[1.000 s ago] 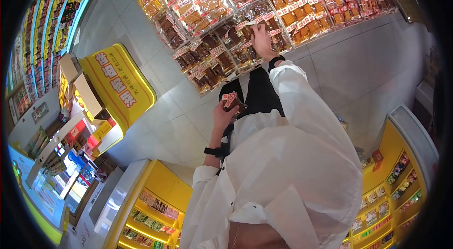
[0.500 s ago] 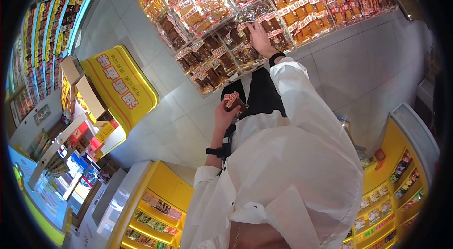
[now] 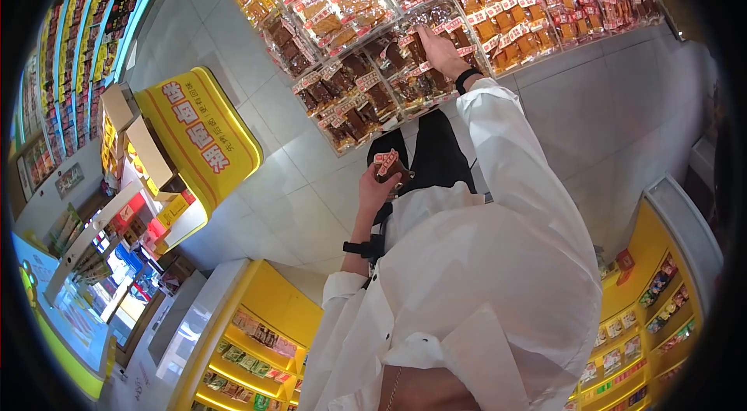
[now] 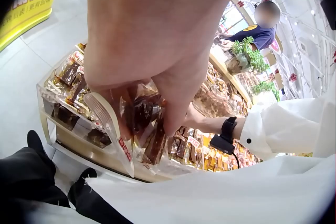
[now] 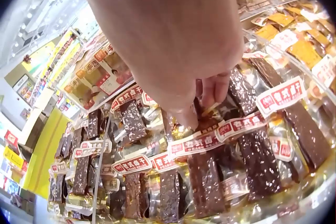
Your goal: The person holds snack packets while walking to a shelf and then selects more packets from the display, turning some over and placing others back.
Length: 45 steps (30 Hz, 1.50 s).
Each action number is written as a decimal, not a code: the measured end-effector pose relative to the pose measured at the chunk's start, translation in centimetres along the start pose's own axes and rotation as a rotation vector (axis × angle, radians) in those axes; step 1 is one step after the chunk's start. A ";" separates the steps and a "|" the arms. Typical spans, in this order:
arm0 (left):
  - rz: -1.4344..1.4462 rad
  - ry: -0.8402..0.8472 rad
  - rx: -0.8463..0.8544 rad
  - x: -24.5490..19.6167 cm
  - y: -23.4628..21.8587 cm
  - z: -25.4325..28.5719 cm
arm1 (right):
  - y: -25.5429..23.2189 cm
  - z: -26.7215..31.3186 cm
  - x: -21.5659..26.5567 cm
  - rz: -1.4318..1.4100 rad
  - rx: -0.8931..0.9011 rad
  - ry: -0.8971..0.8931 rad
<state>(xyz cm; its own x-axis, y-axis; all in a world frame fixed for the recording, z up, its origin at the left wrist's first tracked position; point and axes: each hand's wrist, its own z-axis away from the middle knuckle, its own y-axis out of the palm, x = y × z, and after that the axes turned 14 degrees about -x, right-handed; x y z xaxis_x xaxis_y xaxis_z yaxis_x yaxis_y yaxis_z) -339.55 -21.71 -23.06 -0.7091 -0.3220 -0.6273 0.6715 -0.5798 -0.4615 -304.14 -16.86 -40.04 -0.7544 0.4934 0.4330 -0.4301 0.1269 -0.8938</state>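
Note:
In my left hand, near my waist, I grip clear packets of dark brown dried tofu with a red-and-white label. The left wrist view shows thumb and fingers on either side of them, with a pale label strip sticking out. My right hand reaches into a bin of similar packets. There its thumb and bent fingertips touch the upper end of one labelled packet; I cannot tell whether they pinch it. The wrist hides part of that contact.
Clear dividers separate the bins. Orange-brown packets fill the bin to the right. A yellow sign board stands at left, and lit yellow shelves are behind me. Another person stands beyond the display near potted plants.
My right hand, earlier at a label strip in the bin, has shifted slightly farther in and its fingers point forward among the packets. The left hand keeps its grip near the waist.

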 end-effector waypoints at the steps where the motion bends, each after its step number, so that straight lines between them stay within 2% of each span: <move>1: 0.000 -0.020 0.007 -0.2 0.0 0.0 | -0.4 -0.3 0.0 0.047 0.040 -0.064; 5: 0.004 0.031 -0.001 0.3 0.4 -0.1 | -0.3 -0.9 0.0 0.210 0.117 -0.194; 8: -0.012 0.060 -0.004 0.3 0.3 -0.1 | -0.4 -0.4 0.2 0.260 0.070 -0.238; 12: 0.024 0.051 -0.007 0.1 0.2 0.0 | -1.5 0.0 1.3 0.267 0.193 -0.186; 15: 0.048 0.048 -0.006 0.1 0.2 -0.1 | -2.8 1.2 2.2 0.348 0.101 -0.359; 16: 0.054 0.047 -0.001 0.0 0.3 -0.2 | -2.5 1.4 2.1 0.351 0.100 -0.356; 18: 0.027 0.029 0.004 -0.1 0.4 -0.2 | -1.5 1.9 2.0 0.368 -0.120 -0.471; 19: 0.000 0.009 0.006 -0.2 0.4 -0.1 | -1.2 2.0 1.8 0.351 -0.144 -0.487; 23: -0.073 0.025 0.010 -0.1 0.6 0.0 | 0.1 1.9 1.4 0.310 -0.150 -0.480; 26: 0.014 0.020 0.008 0.5 0.9 0.0 | -0.8 1.4 1.5 0.291 -0.122 -0.447; 31: 0.003 0.012 0.001 0.1 0.6 0.1 | -1.3 0.4 1.9 0.354 0.002 -0.393; 37: 0.053 0.055 -0.018 -0.4 0.7 0.1 | -1.6 0.1 1.2 0.445 0.015 -0.492; 44: -0.010 0.052 -0.020 -1.3 0.7 0.1 | -2.2 1.5 2.9 0.523 0.003 -0.503; 45: -0.015 0.056 -0.026 -1.6 0.6 0.1 | -1.8 1.8 3.3 0.317 0.038 -0.405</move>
<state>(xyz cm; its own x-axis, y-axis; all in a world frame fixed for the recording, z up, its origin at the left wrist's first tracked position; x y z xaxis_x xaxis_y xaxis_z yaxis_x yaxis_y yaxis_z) -338.04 -21.66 -22.28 -0.7063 -0.2708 -0.6540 0.6670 -0.5641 -0.4867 -306.75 -16.98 -36.81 -0.9789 0.1288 0.1588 -0.1614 -0.0100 -0.9868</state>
